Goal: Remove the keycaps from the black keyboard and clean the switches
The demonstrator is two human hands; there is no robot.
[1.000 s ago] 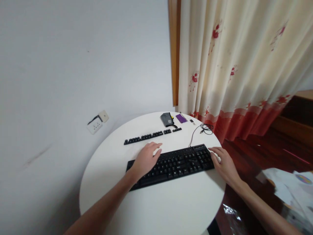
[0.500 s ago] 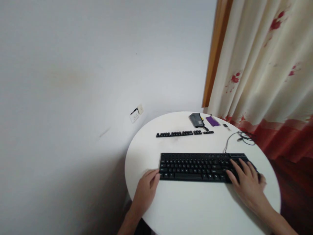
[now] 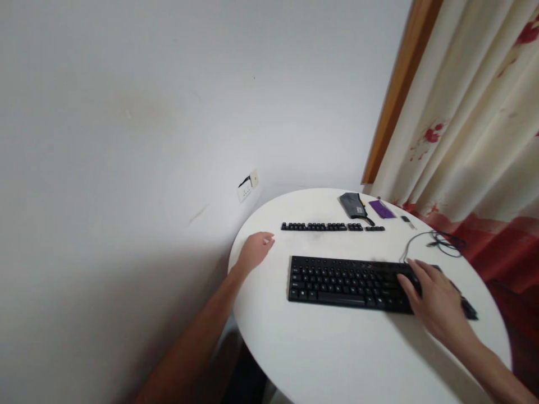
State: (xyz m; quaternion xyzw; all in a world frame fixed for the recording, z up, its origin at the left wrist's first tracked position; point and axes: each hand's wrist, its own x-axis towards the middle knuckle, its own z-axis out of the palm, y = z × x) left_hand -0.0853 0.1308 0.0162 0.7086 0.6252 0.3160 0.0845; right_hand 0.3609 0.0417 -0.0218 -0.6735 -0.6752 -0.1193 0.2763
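Observation:
A black keyboard (image 3: 337, 280) lies on the white round table (image 3: 357, 342). Its top strip shows small bumps instead of full keycaps. My right hand (image 3: 438, 297) rests over the keyboard's right part, thumb apart from the other fingers, hiding many of the keys there. My left hand (image 3: 257, 249) is at the table's left side, off the keyboard, fingers slightly curled with a gap between thumb and forefinger and nothing visible in them. Just right of its fingertips stands a row of loose black keycaps (image 3: 314, 226), lined up in groups behind the keyboard.
At the back lie a grey pouch (image 3: 352, 206), a purple cloth-like piece (image 3: 382, 209) and a small dark item (image 3: 406, 220). The keyboard's coiled cable (image 3: 448, 242) sits at the right. A wall with a socket (image 3: 244, 192) borders the left; a curtain (image 3: 471, 129) hangs at the right.
My left hand has let go of the keyboard's left end and moved away and up toward the keycap row. My right hand remains over the keyboard's right part. The view has shifted.

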